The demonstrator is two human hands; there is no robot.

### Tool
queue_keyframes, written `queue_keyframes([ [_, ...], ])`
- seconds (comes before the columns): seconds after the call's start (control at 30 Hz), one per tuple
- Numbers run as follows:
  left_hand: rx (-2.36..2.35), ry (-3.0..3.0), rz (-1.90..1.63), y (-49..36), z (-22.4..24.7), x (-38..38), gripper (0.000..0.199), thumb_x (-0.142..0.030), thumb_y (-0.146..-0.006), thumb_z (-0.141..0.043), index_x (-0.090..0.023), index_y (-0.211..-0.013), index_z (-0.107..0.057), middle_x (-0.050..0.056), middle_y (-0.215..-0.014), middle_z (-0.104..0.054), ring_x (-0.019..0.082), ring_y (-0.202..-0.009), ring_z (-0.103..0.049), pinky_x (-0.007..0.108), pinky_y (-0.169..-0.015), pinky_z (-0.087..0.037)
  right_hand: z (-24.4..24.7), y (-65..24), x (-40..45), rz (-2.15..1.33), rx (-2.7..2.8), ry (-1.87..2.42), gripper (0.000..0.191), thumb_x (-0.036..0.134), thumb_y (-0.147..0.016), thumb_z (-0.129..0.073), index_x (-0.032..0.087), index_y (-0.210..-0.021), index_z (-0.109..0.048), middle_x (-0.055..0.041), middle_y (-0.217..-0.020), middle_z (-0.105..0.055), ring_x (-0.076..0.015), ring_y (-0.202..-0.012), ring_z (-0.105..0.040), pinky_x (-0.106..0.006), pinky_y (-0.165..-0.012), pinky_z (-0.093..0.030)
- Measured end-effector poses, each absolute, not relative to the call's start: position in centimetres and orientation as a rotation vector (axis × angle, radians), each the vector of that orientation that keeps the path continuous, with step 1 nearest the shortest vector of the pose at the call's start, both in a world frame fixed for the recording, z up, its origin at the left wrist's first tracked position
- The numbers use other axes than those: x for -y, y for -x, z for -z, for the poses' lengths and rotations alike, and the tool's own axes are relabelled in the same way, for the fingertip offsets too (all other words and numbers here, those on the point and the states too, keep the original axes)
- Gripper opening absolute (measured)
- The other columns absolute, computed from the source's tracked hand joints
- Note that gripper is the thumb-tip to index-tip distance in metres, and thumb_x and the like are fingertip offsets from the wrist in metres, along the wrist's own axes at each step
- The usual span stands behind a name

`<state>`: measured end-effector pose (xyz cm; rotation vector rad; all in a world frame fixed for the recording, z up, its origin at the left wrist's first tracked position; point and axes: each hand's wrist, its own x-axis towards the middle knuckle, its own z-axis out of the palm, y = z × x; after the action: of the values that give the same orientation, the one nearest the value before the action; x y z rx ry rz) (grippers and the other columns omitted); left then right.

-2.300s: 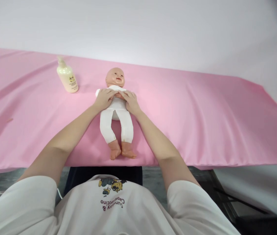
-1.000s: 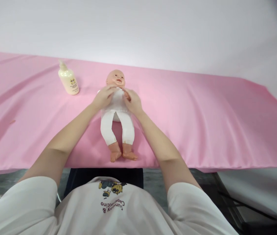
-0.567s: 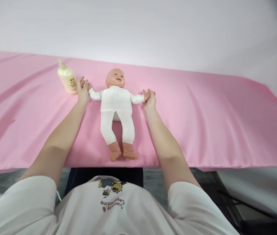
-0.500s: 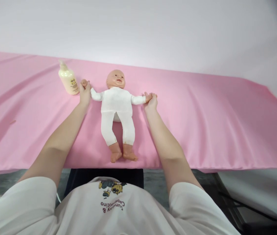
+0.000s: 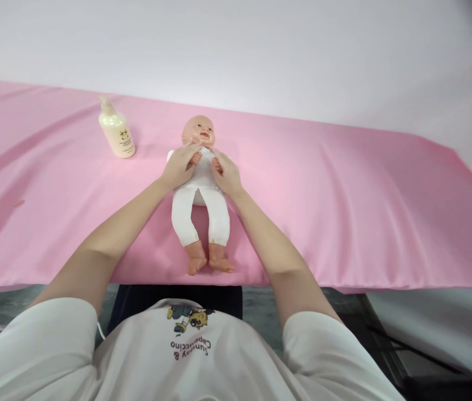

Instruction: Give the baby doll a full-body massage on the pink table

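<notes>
A baby doll (image 5: 201, 181) in white clothes lies on its back, head away from me and bare feet towards me. My left hand (image 5: 180, 166) is closed around the doll's arm on the left side, holding it bent in over the chest. On the other side my right hand (image 5: 228, 174) grips the other arm in the same way. The doll's small hands peek out between my fingers, and its forearms are mostly hidden by my hands. My fingertips lie near the doll's chin.
A pump bottle (image 5: 118, 135) of pale yellow liquid stands on the left, beyond my left forearm. Pink cloth (image 5: 344, 211) covers the table, with folds on both sides. A white wall (image 5: 236, 55) rises behind. A small orange-brown mark (image 5: 19, 203) shows at the far left.
Both my hands have moved inward from the sides, bringing the doll's outstretched arms in over its chest. The doll's body and the bottle stay in place.
</notes>
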<state>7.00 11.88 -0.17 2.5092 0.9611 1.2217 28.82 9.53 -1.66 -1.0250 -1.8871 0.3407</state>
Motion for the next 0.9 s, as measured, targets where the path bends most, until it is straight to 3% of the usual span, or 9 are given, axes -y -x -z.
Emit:
queue_keyframes([
  [0.1, -0.966, -2.495, -1.184, -6.8, 0.0, -12.2, 0.051, -0.027, -0.093, -0.056, -0.020, -0.143, -0.063, 0.014, -0.146, -0.067, 0.034, -0.144, -0.056, 0.055, -0.123, -0.042, 1.0, -29.1, -9.8, -0.347, 1.968, 1.014, 0.051, 0.050, -0.100, -0.058, 0.020, -0.140, -0.070, -0.0135, -0.129, -0.075, -0.0324, -0.127, -0.068, -0.056, -0.123, -0.047],
  [0.23, -0.960, -2.102, -1.537, -4.1, -0.8, -15.4, 0.053, -0.033, -0.094, -0.064, -0.025, -0.147, -0.056, 0.010, -0.139, -0.070, 0.028, -0.134, -0.064, 0.050, -0.119, -0.048, -1.0, -31.4, -11.3, -0.500, 1.532, 0.914, 0.055, 0.059, -0.102, -0.055, 0.027, -0.146, -0.063, -0.0088, -0.138, -0.070, -0.0271, -0.141, -0.060, -0.054, -0.126, -0.043],
  [0.37, -0.933, -1.596, -1.803, -0.7, 0.1, -19.2, 0.045, -0.046, -0.092, -0.076, -0.027, -0.130, -0.059, 0.008, -0.143, -0.065, 0.023, -0.141, -0.059, 0.047, -0.130, -0.036, -0.2, -34.5, -13.6, -0.634, 1.175, 0.872, 0.056, 0.064, -0.098, -0.059, 0.025, -0.137, -0.066, -0.0098, -0.150, -0.060, -0.0280, -0.149, -0.054, -0.060, -0.123, -0.045],
  [0.53, -1.021, -1.075, -1.813, 0.7, 2.9, -19.7, 0.038, -0.054, -0.095, -0.072, -0.027, -0.118, -0.059, 0.009, -0.134, -0.069, 0.022, -0.138, -0.062, 0.045, -0.127, -0.041, 4.3, -37.2, -15.4, -0.816, 0.670, 0.956, 0.028, 0.044, -0.101, -0.055, 0.021, -0.113, -0.063, -0.0096, -0.134, -0.068, -0.0187, -0.121, -0.072, -0.053, -0.117, -0.053],
  [0.63, -1.091, -0.906, -1.828, 0.9, 3.3, -19.3, 0.039, -0.059, -0.099, -0.063, -0.024, -0.116, -0.057, 0.010, -0.125, -0.070, 0.023, -0.132, -0.066, 0.045, -0.123, -0.045, 5.7, -38.6, -15.8, -0.885, 0.537, 1.030, 0.026, 0.045, -0.102, -0.049, 0.021, -0.104, -0.058, -0.0101, -0.122, -0.070, -0.0185, -0.107, -0.076, -0.051, -0.108, -0.060],
  [0.73, -1.053, -1.027, -1.893, 0.7, 2.3, -19.4, 0.045, -0.065, -0.095, -0.066, -0.027, -0.118, -0.055, 0.010, -0.128, -0.068, 0.024, -0.134, -0.064, 0.046, -0.125, -0.041, 4.7, -39.2, -15.5, -0.749, 0.677, 0.985, 0.041, 0.056, -0.100, -0.047, 0.020, -0.113, -0.062, -0.0130, -0.127, -0.068, -0.0233, -0.116, -0.074, -0.054, -0.108, -0.059],
  [0.83, -0.979, -1.419, -1.881, -0.9, 1.1, -18.6, 0.052, -0.071, -0.088, -0.070, -0.028, -0.116, -0.058, 0.010, -0.131, -0.066, 0.027, -0.137, -0.061, 0.047, -0.128, -0.036, 2.3, -37.7, -14.0, -0.518, 1.010, 0.918, 0.056, 0.066, -0.100, -0.047, 0.026, -0.139, -0.059, -0.0107, -0.142, -0.063, -0.0260, -0.135, -0.065, -0.058, -0.118, -0.050],
  [0.9, -0.965, -1.703, -1.758, -2.7, 0.6, -17.1, 0.050, -0.069, -0.091, -0.067, -0.026, -0.118, -0.060, 0.011, -0.130, -0.067, 0.028, -0.136, -0.061, 0.047, -0.126, -0.038, 0.9, -35.6, -12.5, -0.443, 1.242, 0.929, 0.060, 0.068, -0.100, -0.049, 0.030, -0.147, -0.055, -0.0090, -0.148, -0.060, -0.0256, -0.143, -0.059, -0.056, -0.125, -0.043],
])
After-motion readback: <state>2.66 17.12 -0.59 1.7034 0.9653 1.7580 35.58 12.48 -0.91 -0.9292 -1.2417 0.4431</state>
